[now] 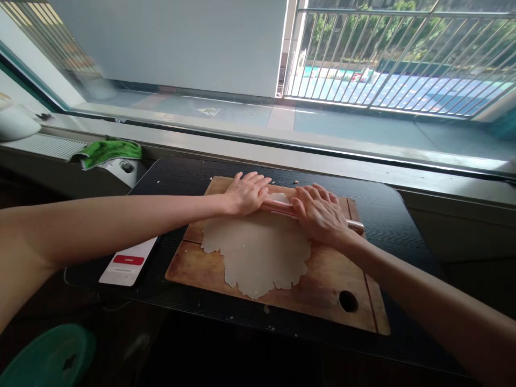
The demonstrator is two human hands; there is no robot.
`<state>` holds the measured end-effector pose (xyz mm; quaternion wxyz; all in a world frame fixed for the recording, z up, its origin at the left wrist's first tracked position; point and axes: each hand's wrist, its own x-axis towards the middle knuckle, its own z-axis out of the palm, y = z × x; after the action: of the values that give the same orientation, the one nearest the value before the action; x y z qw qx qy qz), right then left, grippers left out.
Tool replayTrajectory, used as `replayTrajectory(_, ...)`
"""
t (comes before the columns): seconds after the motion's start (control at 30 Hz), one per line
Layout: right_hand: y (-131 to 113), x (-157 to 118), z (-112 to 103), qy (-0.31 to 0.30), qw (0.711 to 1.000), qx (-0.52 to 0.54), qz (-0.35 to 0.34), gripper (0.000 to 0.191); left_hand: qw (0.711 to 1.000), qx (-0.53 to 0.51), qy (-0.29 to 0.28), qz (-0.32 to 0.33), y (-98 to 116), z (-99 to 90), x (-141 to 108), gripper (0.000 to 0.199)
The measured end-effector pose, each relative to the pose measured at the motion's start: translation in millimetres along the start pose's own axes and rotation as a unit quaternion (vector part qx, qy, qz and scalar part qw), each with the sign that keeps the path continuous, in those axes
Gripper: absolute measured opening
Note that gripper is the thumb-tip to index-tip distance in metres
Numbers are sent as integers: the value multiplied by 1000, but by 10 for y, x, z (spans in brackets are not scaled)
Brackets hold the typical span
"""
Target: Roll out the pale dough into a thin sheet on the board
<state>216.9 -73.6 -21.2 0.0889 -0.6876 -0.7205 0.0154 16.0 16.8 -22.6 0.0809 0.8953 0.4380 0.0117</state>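
Note:
A thin, ragged-edged sheet of dough (pixel 264 252) lies on a wooden cutting board (pixel 197 269) with a round hole near its right corner. Across the far part of the dough rests a pinkish rolling pin (pixel 282 207), its right end sticking out past my wrist. My left hand (pixel 249 192) lies flat over the pin's left end, fingers apart and pointing forward. Over the right part of the pin my right hand (pixel 320 211) is spread flat, palm down. Part of the pin is hidden under both hands.
The board is on a black table (pixel 382 215) with small dough crumbs. A phone (pixel 128 263) lies at the table's left, partly under my forearm. Behind are a green cloth (pixel 110 152) and a window sill. A green stool (pixel 50 355) stands below left.

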Motion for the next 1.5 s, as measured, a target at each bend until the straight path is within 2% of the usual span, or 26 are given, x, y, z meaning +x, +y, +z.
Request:
replayTrajectory(0.07, -7, 12, -7, 17, 1000, -14, -10, 54, 1000, 3, 7, 5, -5, -1, -27, 57)
replayTrajectory(0.23, 123, 583, -39, 9, 995, -15, 101, 59, 996, 31, 44, -72, -15, -147, 471, 59)
replayTrajectory(0.3, 132, 639, -50, 9, 992, -8, 126, 61, 995, 35, 52, -75, -8, -175, 539, 59)
replayTrajectory(0.37, 81, 485, -43, -4, 994, -2, 107, 59, 998, 23, 31, -53, -5, -147, 409, 59)
replayTrajectory(0.43, 4, 224, -24, -20, 998, -1, 59, 57, 1000, 7, 4, -15, -6, -87, 166, 58)
replayTrajectory(0.53, -43, 15, -4, -9, 1000, -3, 7, 55, 1000, -1, -6, 22, -4, -39, -56, 57)
replayTrajectory(0.6, -1, 135, 2, 6, 1000, 5, 9, 54, 1000, 2, -3, 5, -11, -62, 39, 57)
replayTrajectory(0.7, 96, 490, -9, 11, 998, 18, 59, 57, 998, 14, 10, -56, -29, -141, 377, 59)
replayTrajectory(0.77, 117, 587, -27, 13, 996, 20, 81, 58, 997, 21, 23, -71, -34, -172, 486, 60)
replayTrajectory(0.83, 75, 464, -29, 5, 998, 17, 62, 58, 998, 18, 16, -57, -36, -150, 383, 59)
replayTrajectory(0.97, -51, -7, 9, -10, 999, 0, -31, 53, 999, 7, -6, 33, -37, -29, -103, 57)
replayTrajectory(1.03, -42, -5, 22, 3, 999, -2, -45, 52, 999, 3, 3, 41, -39, -19, -138, 57)
replayTrajectory(1.1, 19, 222, 29, 10, 1000, 5, -22, 54, 1000, 3, 7, 1, -50, -54, 58, 57)
replayTrajectory(1.2, 119, 653, 12, 0, 998, 14, 62, 57, 997, 20, 29, -64, -70, -144, 488, 59)
replayTrajectory(1.27, 126, 731, -10, -11, 995, 14, 99, 59, 996, 25, 39, -79, -80, -171, 596, 58)
replayTrajectory(1.33, 72, 571, -14, -33, 997, 14, 75, 58, 998, 18, 21, -60, -93, -139, 471, 57)
replayTrajectory(1.4, -9, 294, -2, -53, 998, 16, 4, 56, 1000, 8, -4, -12, -107, -71, 207, 56)
replayTrajectory(1.43, -42, 177, 5, -44, 998, 14, -34, 54, 1000, 7, -6, 18, -111, -40, 82, 55)
replayTrajectory(1.5, -68, 90, 19, -14, 998, 7, -58, 53, 999, 6, 3, 42, -115, -11, -44, 55)
